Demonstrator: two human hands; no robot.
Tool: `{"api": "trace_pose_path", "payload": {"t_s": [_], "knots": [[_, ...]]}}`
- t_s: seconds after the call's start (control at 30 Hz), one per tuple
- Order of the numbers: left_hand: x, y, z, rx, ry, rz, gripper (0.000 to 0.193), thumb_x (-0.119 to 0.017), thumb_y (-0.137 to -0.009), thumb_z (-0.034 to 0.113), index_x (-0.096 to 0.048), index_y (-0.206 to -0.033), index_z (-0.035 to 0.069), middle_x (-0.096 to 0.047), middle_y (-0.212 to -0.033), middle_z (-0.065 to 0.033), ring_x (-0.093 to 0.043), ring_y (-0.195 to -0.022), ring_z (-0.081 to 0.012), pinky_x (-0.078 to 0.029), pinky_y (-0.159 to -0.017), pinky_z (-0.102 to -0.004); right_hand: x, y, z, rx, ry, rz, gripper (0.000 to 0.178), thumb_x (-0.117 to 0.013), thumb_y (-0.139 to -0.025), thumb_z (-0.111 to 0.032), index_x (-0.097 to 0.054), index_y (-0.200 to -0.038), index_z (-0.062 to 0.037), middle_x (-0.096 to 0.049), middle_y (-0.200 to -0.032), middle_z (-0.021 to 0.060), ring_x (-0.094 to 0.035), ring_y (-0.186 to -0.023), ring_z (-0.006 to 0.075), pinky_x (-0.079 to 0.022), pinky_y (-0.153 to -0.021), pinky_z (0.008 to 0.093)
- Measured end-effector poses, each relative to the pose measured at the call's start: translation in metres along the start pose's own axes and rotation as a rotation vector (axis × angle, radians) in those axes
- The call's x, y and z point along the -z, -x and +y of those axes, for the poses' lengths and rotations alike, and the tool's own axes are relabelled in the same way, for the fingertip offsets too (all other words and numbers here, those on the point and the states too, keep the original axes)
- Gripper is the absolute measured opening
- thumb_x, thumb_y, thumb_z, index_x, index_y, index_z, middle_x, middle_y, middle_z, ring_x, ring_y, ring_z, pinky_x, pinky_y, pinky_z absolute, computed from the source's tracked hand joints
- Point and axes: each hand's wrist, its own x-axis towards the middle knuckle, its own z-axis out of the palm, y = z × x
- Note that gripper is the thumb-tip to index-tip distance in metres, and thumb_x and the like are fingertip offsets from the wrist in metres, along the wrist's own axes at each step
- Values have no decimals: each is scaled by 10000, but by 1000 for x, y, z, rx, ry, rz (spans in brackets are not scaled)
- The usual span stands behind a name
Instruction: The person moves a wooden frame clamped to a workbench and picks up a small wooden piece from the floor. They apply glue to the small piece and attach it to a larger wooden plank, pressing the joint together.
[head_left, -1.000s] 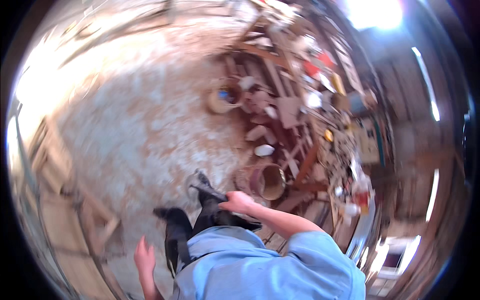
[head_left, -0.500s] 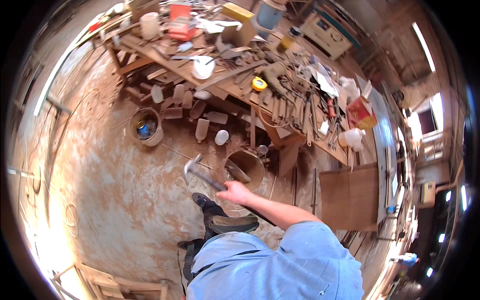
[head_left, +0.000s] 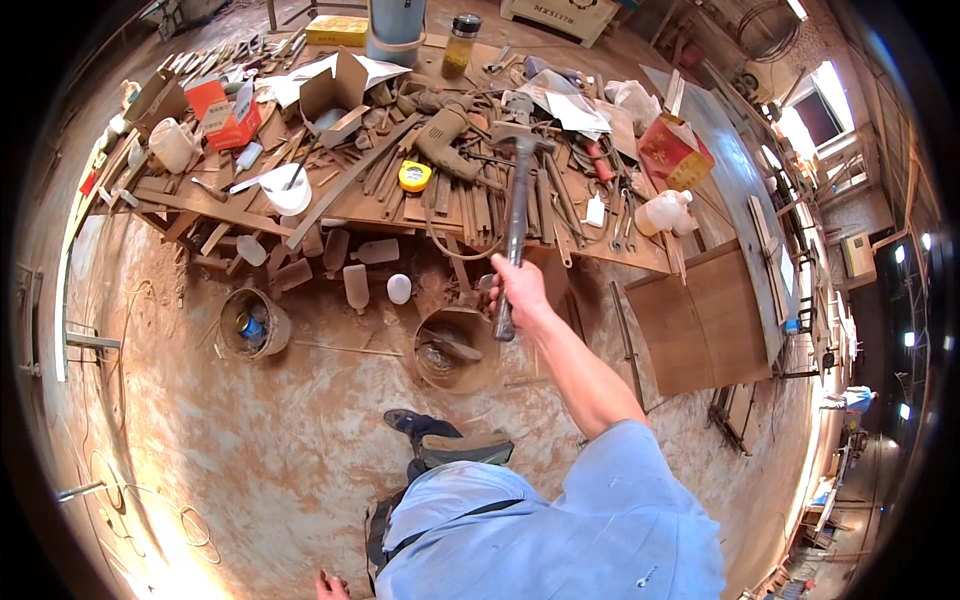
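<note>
Dark grey, the hammer (head_left: 515, 210) stands out against the brown clutter, its head over the tools on the bench (head_left: 375, 207) and its handle reaching back past the front edge. The right hand (head_left: 525, 295) is wrapped round the lower handle; whether the head touches anything beneath, I cannot tell. The step in hand looks to be holding the hammer out over the bench; any move from here would call for a firm grip and care with the drill (head_left: 445, 137) just left of the head. The left hand (head_left: 332, 588) barely shows at the lower edge, so I cannot tell whether it is open or closed.

Further out on the bench, a white tub (head_left: 283, 199) has a dark stick (head_left: 295, 176) leaning in it. A dark-lidded jar (head_left: 459, 50) has something yellowish inside; the contents of the blue pail (head_left: 395, 28) are hidden.

On the floor, the left bucket (head_left: 277, 332) holds a blue can (head_left: 248, 325); the other bucket (head_left: 465, 378) has a flat brown piece in it.
</note>
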Motion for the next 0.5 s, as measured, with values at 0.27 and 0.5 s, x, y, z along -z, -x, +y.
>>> {"api": "trace_pose_path", "payload": {"t_s": [0.27,0.5], "knots": [[-55,5,-83,7,-106,192,384,-589,-828,224,-588,-1123,-22,-619,-910,-220,-612,-837,-354,-488,-733,-427,94,-186,-33,81,140,78,391,-665,-867,-357,-571,-1084,-47,-628,-845,133,-615,-733,289,-515,-608,421],[-39,62,-16,246,13,409,523,-614,-861,305,-524,-1289,19,-644,-1128,-212,-614,-1048,-362,-498,-887,-423,79,-183,-22,-170,396,-171,465,-585,-924,-371,-568,-1242,-32,-618,-1147,103,-618,-928,295,-544,-685,430]]}}
